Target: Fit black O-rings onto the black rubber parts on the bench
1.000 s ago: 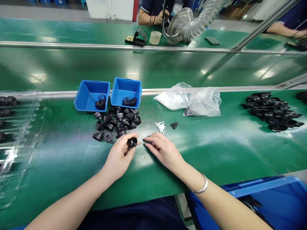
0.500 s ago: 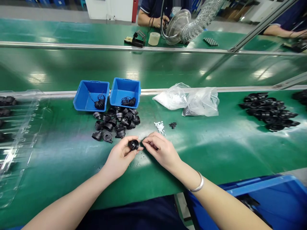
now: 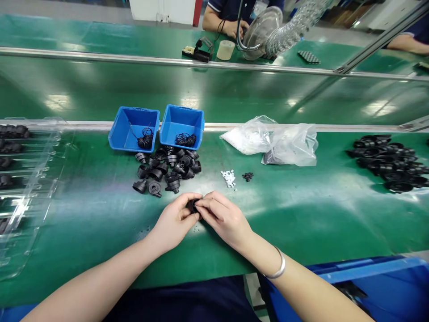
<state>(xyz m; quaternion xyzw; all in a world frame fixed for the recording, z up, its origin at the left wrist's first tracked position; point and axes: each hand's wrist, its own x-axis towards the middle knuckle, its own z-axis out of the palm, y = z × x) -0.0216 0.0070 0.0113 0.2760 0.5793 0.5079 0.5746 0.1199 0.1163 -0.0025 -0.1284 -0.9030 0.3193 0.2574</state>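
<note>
Between thumb and fingers, my left hand (image 3: 177, 220) grips a round black plastic housing (image 3: 192, 205), its hollow side turned up toward me. My right hand (image 3: 225, 217) is closed in a pinch, its fingertips at the housing's opening. Whatever lies in that pinch is hidden or too small to make out. Just beyond my hands lies a pile of similar black housings (image 3: 172, 166). Small white pieces (image 3: 228, 178) and tiny black rings (image 3: 248, 176) sit in two little heaps past my right hand.
Two blue bins (image 3: 134, 129) with black cords stand behind the pile. Clear plastic bags (image 3: 291, 145) lie right of them. A transparent tray (image 3: 36, 197) is at left, black parts (image 3: 390, 161) at right. A blue crate (image 3: 385, 290) sits at lower right. Across the bench, a person (image 3: 231, 27) works.
My right hand's fingertips have come from beside the housing to its opening. The housing has tilted and is now partly covered by my fingers. The view has shifted slightly.
</note>
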